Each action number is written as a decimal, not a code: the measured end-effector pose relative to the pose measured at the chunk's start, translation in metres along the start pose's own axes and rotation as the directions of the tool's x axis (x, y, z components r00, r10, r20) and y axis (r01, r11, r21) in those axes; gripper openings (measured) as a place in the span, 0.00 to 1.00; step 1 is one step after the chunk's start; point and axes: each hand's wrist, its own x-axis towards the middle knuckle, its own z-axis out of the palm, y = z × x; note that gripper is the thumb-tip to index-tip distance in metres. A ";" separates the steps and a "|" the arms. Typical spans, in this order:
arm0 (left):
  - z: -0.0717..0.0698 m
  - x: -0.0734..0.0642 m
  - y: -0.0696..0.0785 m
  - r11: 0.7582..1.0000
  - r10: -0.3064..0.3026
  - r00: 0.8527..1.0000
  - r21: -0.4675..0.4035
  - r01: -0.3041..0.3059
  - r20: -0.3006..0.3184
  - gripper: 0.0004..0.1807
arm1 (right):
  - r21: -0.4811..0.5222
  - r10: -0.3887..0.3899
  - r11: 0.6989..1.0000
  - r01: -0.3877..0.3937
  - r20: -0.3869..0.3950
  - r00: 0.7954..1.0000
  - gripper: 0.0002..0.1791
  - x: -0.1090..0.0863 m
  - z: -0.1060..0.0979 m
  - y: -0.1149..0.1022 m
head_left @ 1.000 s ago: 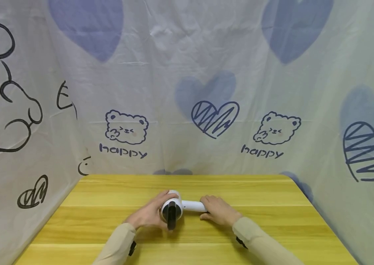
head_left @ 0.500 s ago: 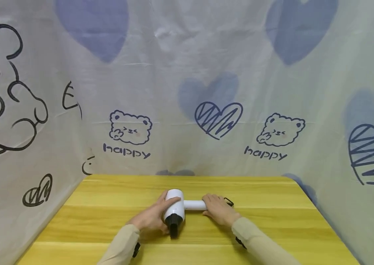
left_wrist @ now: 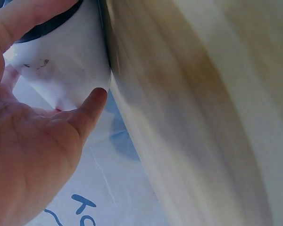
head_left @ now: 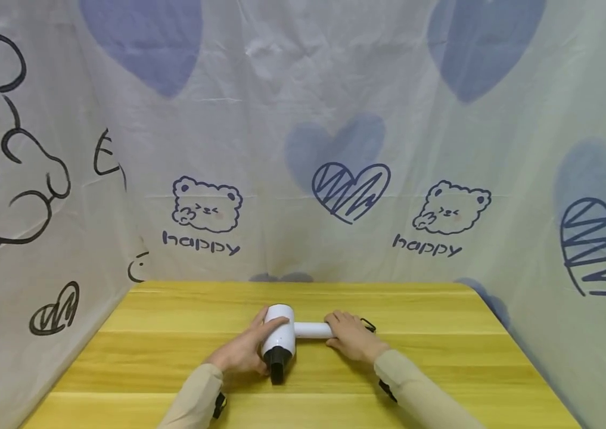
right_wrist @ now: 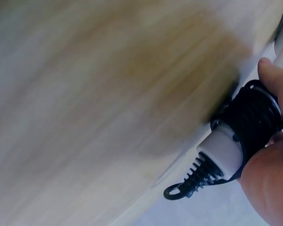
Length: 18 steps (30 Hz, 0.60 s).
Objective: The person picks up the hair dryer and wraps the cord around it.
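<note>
A white hair dryer (head_left: 280,328) with a flat black nozzle (head_left: 277,364) lies on its side on the table, the nozzle toward me. My left hand (head_left: 246,350) grips the barrel from the left. In the left wrist view, its fingers are spread round the white barrel (left_wrist: 68,61). My right hand (head_left: 353,336) holds the end of the handle (head_left: 313,330). Black cord (right_wrist: 252,117) is wound round the handle's end in the right wrist view, with a ribbed cord sleeve (right_wrist: 200,176) sticking out. Much of the handle's end is hidden under the right hand.
The yellow wood-grain table (head_left: 415,381) reaches back to a white curtain (head_left: 276,208) printed with hearts and bears. Curtain walls also stand at the left and right sides. A small black loop (head_left: 369,325) shows just beyond the right hand.
The hair dryer has turned down: its nozzle end faced up toward the head view and now points along the table toward me. The black loop has come into sight. Both hands keep their hold.
</note>
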 end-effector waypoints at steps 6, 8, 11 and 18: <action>-0.001 -0.008 0.000 1.000 -0.012 1.000 -0.004 0.012 -0.002 0.62 | 0.086 -0.034 0.996 0.033 0.006 0.999 0.25 -0.007 -0.008 0.000; -0.003 -0.009 0.001 1.000 -0.014 1.000 -0.010 0.014 -0.003 0.62 | 0.116 -0.026 0.993 0.025 0.010 1.000 0.26 -0.008 -0.012 0.000; -0.006 -0.011 0.004 1.000 -0.022 1.000 -0.003 0.022 -0.004 0.61 | 0.168 0.010 0.986 -0.011 0.011 1.000 0.27 -0.010 -0.020 0.002; -0.006 -0.024 0.002 0.998 -0.058 0.993 -0.015 0.056 -0.102 0.55 | 0.261 0.135 0.957 -0.125 -0.020 0.991 0.26 -0.026 -0.031 0.010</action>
